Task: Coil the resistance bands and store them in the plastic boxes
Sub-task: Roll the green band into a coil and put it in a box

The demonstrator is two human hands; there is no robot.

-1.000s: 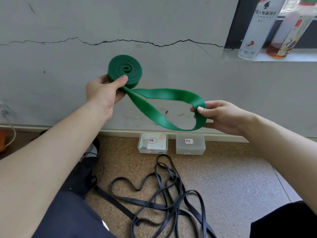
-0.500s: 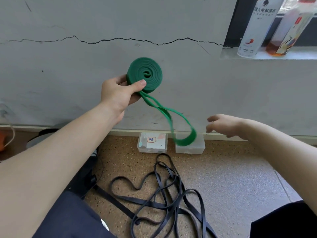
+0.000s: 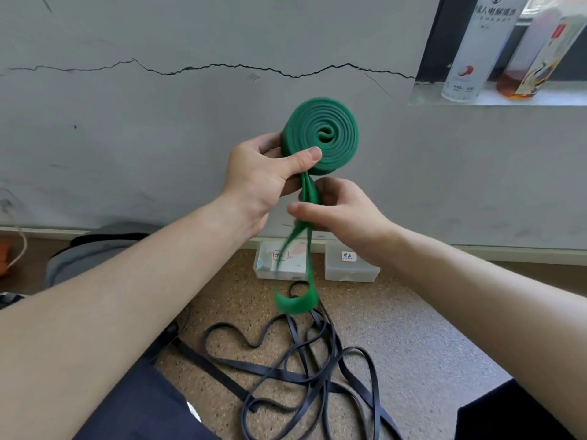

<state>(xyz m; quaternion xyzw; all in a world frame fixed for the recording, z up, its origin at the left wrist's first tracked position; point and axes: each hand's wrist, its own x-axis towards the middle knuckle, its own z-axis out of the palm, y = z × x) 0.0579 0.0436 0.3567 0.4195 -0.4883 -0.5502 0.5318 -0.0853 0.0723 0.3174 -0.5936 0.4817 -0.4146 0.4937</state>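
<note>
Left hand, gripping coiled green resistance band (thumb on its face); right hand just below, fingers curled round hanging tail.

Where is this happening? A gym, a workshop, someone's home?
Probably a plain room in a home or small workspace: a speckled floor meets a cracked grey wall, drink bottles stand on a window ledge, and two small plastic boxes sit against the wall.
</note>
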